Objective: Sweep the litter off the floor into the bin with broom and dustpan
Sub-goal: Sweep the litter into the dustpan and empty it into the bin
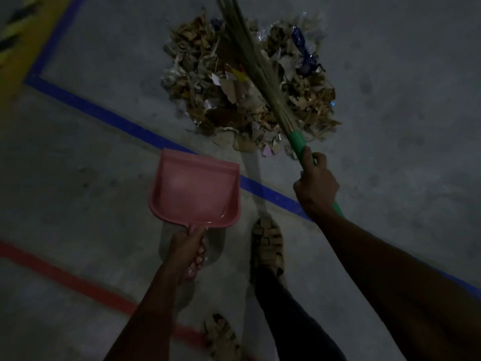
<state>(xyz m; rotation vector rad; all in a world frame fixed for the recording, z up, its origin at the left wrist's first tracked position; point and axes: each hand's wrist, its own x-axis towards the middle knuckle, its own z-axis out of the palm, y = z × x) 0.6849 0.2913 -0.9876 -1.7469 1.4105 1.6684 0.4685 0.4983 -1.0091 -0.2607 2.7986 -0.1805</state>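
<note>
A heap of litter [208,82], dry leaves, paper scraps and plastic wrappers, lies on the grey concrete floor ahead. A grass broom [250,61] with a green handle lies slanted across the heap, its bristles reaching to the top edge of the frame. My right hand [316,187] grips the green handle just below the bristles. My left hand [188,250] grips the handle of a pink dustpan [195,188], held above the floor with its mouth toward the heap and nothing inside. No bin is in view.
A blue floor line [104,114] runs diagonally between the dustpan and the litter. A red line [65,278] crosses lower left, and a yellow-black striped band [15,43] sits at the top left. My sandalled feet [266,244] stand just behind the blue line.
</note>
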